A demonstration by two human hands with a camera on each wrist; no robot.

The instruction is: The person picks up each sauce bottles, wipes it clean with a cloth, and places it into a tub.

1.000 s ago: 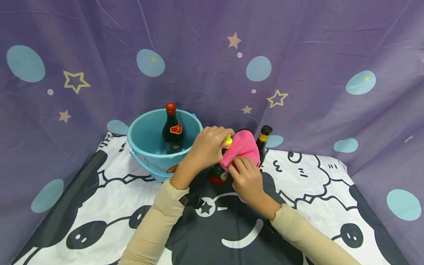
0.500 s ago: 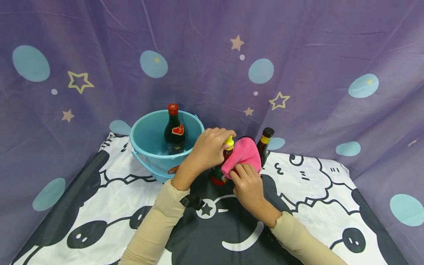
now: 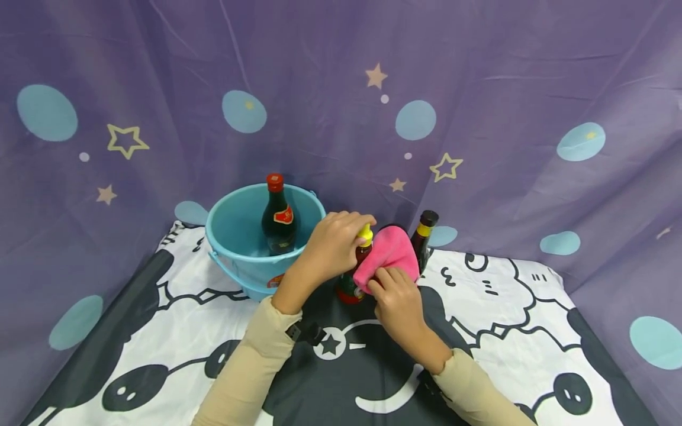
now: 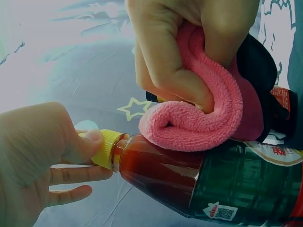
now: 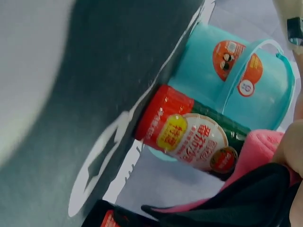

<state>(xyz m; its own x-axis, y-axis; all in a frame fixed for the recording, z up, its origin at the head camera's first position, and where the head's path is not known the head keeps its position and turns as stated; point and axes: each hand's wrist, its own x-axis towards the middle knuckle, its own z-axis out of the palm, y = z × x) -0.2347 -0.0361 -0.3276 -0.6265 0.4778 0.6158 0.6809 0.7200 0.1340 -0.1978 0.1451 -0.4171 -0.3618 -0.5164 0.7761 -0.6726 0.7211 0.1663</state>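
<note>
A sauce bottle [image 4: 161,165] with a red neck and a green label stands upright in the head view. My left hand [image 3: 330,248] pinches its yellow cap [image 4: 106,146] from above. With curled fingers my right hand [image 3: 399,305] grips a pink cloth [image 3: 396,251], folded over and lying against the bottle's side. Black material [image 5: 236,203] shows along with the cloth in the right wrist view. Much of the bottle's right side is hidden behind the cloth in the head view, while its red base and printed label show in the right wrist view.
Left of the hands stands a light blue bucket [image 3: 229,219], holding a dark bottle [image 3: 278,225] with a red cap. Just beyond the cloth rises another dark bottle [image 3: 423,234] with a black cap and yellow neck. A purple patterned curtain [image 3: 341,89] hangs behind.
The pink cloth in my right hand has slid slightly down the bottle since the first frame. My left hand keeps its pinch on the cap. The head view has shifted a little.
</note>
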